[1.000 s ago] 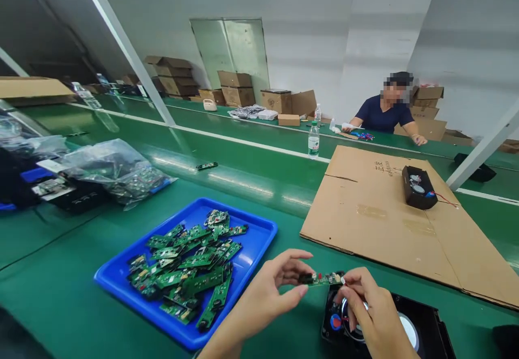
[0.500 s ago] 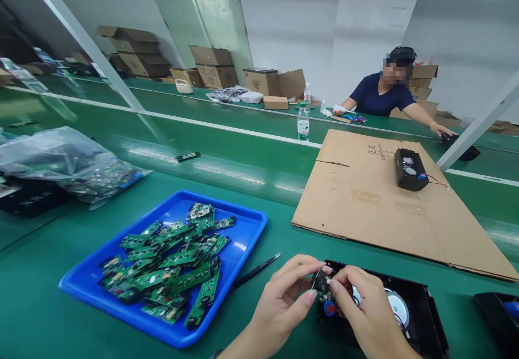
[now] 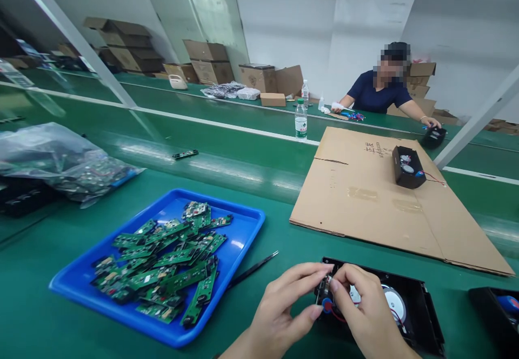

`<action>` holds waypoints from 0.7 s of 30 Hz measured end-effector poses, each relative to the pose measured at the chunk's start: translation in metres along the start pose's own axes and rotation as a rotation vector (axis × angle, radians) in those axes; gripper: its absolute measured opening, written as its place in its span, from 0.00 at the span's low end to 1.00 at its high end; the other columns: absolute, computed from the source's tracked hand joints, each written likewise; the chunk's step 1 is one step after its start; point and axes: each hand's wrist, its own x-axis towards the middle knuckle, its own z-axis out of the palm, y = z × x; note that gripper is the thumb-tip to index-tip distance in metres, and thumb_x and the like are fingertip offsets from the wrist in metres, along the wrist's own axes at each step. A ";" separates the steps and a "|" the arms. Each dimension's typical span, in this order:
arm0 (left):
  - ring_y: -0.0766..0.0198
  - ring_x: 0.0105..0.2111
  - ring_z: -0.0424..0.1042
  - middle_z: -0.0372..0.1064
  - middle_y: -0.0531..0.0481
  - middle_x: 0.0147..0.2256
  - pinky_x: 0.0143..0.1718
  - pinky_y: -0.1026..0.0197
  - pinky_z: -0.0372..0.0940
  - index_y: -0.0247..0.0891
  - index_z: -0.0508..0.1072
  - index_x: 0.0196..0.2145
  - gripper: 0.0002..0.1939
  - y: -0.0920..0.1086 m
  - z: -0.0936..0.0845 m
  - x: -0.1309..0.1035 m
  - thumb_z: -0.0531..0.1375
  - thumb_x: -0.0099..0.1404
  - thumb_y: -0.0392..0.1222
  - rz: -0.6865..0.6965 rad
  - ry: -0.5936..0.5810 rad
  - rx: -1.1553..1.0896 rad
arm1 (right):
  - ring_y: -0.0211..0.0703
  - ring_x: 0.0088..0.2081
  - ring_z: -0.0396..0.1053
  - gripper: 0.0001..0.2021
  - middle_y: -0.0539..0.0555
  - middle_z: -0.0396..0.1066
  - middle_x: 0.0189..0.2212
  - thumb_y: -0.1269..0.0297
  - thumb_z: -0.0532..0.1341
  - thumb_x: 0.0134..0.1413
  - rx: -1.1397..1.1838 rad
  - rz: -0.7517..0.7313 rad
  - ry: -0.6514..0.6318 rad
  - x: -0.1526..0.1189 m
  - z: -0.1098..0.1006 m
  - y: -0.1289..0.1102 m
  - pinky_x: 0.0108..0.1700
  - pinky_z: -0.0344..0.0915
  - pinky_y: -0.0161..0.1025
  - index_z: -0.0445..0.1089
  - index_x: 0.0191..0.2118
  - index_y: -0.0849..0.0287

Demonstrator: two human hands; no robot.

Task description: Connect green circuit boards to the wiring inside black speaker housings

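Observation:
Between its thumb and fingers, my left hand [image 3: 286, 305] grips a small circuit board [image 3: 323, 290] by its edge. My right hand [image 3: 360, 305] pinches at the other side of that board; what sits between its fingertips is too small to make out. Beneath both hands lies an open black case [image 3: 421, 305] with a round silver speaker [image 3: 392, 304] and thin red wires. A blue round part is close under the board. To the left, a blue tray [image 3: 254, 224] holds several green circuit boards [image 3: 188, 277], with tweezers [image 3: 255, 268] beside its right edge.
A cardboard sheet [image 3: 348, 213] bears a black speaker box [image 3: 408, 168]. Another black case [image 3: 492, 316] is at the right edge. A plastic bag of boards [image 3: 93, 170] lies left. Beyond the bottle [image 3: 300, 121], a person [image 3: 379, 91] reaches toward a black case [image 3: 433, 136].
The board between my hands has turned more upright, and my right fingers have closed in on it. Across the bench, the person has drawn the black case leftward. The view has shifted slightly.

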 end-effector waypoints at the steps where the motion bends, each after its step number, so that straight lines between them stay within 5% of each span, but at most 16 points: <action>1: 0.60 0.47 0.68 0.69 0.49 0.48 0.48 0.60 0.66 0.51 0.66 0.51 0.20 0.000 0.000 0.000 0.59 0.61 0.38 0.021 -0.013 0.018 | 0.33 0.21 0.57 0.14 0.47 0.59 0.18 0.64 0.49 0.58 0.001 0.001 -0.002 0.000 -0.001 0.000 0.23 0.52 0.29 0.55 0.22 0.59; 11: 0.62 0.46 0.70 0.70 0.50 0.47 0.47 0.62 0.67 0.49 0.64 0.52 0.26 0.005 -0.001 0.005 0.60 0.58 0.29 0.140 -0.076 0.071 | 0.34 0.23 0.58 0.15 0.47 0.59 0.19 0.63 0.50 0.58 0.053 0.054 -0.117 0.002 -0.005 -0.007 0.26 0.54 0.30 0.54 0.21 0.59; 16: 0.64 0.45 0.71 0.71 0.51 0.46 0.46 0.65 0.67 0.48 0.65 0.51 0.24 0.014 -0.007 0.006 0.58 0.59 0.28 0.154 -0.097 0.237 | 0.37 0.28 0.62 0.15 0.49 0.65 0.25 0.62 0.47 0.62 -0.028 0.051 -0.238 0.006 -0.029 -0.003 0.31 0.58 0.32 0.63 0.27 0.59; 21: 0.64 0.39 0.74 0.74 0.53 0.41 0.42 0.66 0.68 0.47 0.68 0.47 0.17 0.023 -0.022 -0.004 0.60 0.58 0.41 -0.086 -0.031 0.444 | 0.42 0.34 0.63 0.08 0.52 0.65 0.31 0.72 0.50 0.58 -0.441 0.042 -0.306 -0.004 -0.063 0.018 0.34 0.60 0.37 0.65 0.33 0.58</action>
